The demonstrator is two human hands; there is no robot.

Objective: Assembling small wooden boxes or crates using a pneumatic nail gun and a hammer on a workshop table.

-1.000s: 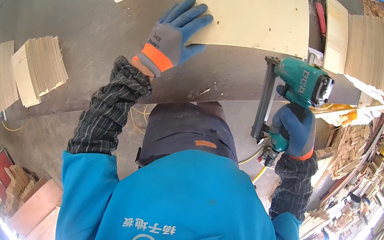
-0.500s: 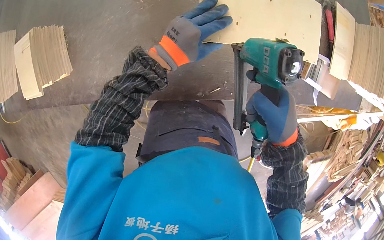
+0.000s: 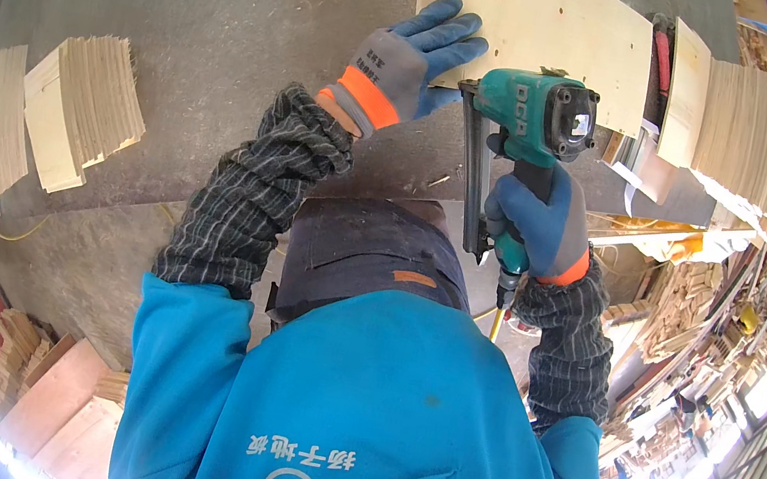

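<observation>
Near left on the smooth wooden board (image 3: 552, 32), the left hand (image 3: 425, 52) lies open. The right hand (image 3: 551, 219) grips a boxy teal nail gun (image 3: 519, 108)!

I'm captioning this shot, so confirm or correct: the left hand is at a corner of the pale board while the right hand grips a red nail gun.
Not red: the head view shows a teal and black nail gun. The right hand does grip it, and the left hand is at a corner of the pale board.
</observation>
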